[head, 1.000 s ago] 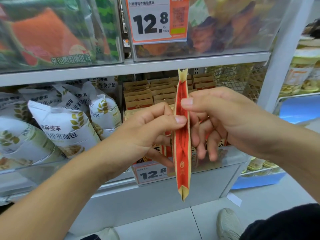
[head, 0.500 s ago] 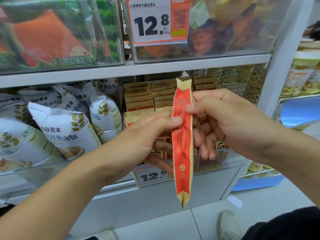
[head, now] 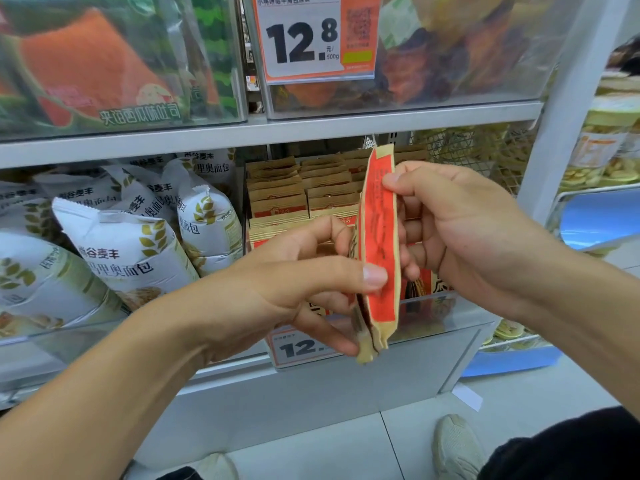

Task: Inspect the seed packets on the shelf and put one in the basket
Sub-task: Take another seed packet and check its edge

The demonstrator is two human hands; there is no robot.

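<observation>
Both hands pinch the seed packet (head: 379, 244) edge-on: left hand (head: 298, 282) at 9 o'clock, right hand (head: 460, 226) at 3. Better to turn its face toward you and read it before choosing; no basket shows

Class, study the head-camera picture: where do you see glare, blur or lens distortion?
Head view: glare and reflections wash over the clear bin fronts; the shelf edge bows from wide-angle distortion; the small print on the red packet, pinched by the left hand and right hand, is too soft to read; the price tag stays sharp.

Both forearms reach forward, left hand (head: 298, 271) and right hand (head: 460, 230) pinching packet (head: 379, 244) from either side, fingers curled.
</observation>
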